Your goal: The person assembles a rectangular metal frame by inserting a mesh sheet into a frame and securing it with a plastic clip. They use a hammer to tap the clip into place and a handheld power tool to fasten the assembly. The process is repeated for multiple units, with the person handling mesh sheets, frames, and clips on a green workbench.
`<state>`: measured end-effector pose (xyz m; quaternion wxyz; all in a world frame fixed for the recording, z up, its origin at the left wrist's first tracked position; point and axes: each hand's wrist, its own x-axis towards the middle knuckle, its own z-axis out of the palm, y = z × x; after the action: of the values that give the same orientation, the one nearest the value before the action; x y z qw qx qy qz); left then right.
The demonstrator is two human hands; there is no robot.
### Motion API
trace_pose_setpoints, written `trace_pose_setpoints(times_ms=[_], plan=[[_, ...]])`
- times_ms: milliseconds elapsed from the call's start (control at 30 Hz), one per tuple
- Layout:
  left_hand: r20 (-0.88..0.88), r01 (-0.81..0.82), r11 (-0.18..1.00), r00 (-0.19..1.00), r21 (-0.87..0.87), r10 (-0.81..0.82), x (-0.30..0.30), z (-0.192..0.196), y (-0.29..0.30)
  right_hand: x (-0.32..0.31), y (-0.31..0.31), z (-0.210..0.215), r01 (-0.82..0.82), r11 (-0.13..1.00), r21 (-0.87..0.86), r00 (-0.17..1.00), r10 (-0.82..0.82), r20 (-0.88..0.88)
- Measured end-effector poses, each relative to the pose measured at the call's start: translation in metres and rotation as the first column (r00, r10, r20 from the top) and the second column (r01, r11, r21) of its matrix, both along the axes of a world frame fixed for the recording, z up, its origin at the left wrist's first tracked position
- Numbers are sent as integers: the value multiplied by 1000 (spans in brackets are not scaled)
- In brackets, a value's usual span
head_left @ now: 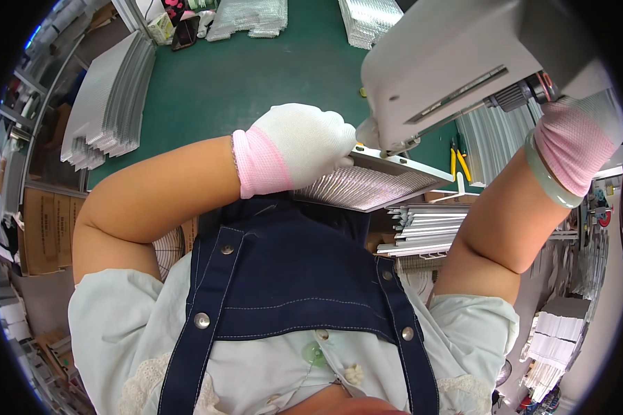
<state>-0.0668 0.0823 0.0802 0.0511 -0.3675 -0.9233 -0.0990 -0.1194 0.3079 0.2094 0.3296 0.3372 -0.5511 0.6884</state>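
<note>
My left hand (301, 146), in a white glove with a pink cuff, is closed on the near edge of a flat metal mesh panel with a light frame (367, 185), held above my dark blue apron. My right hand (580, 135), gloved the same way and with a pale green bangle on the wrist, grips the rear of a large grey tool (457, 66). The tool's nose sits on the panel's frame right beside my left fingers. Most of my right hand's fingers are hidden behind the tool.
A green table (256, 76) carries stacks of silvery mesh panels at the left (111, 104), at the back (249, 17) and at the right (491, 138). Yellow-handled pliers (458, 162) lie by the panel. Stacked metal frames (422, 232) and cardboard boxes (45, 228) stand lower down.
</note>
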Motion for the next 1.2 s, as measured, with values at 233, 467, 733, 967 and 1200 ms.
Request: trace_pose_setpoints(times_ms=[233,467,733,967,1200], plan=[[-123,45,982,992,184,-23,-2,-25,2,8,-46,-28,-112,988,-106,990,120,78],[25,2,994,1000,105,-5,-14,-19,11,1,-35,-17,-340,940,6,933,337,124],[-105,49,981,994,187,-29,-22,-29,15,-1,-33,-15,-361,931,46,924,351,155],[4,12,994,1000,105,-13,-29,-27,17,7,-37,-13,-192,981,-26,931,190,311],[201,-29,993,980,114,6,-15,12,8,-17,-32,6,-25,1000,1,950,24,311]])
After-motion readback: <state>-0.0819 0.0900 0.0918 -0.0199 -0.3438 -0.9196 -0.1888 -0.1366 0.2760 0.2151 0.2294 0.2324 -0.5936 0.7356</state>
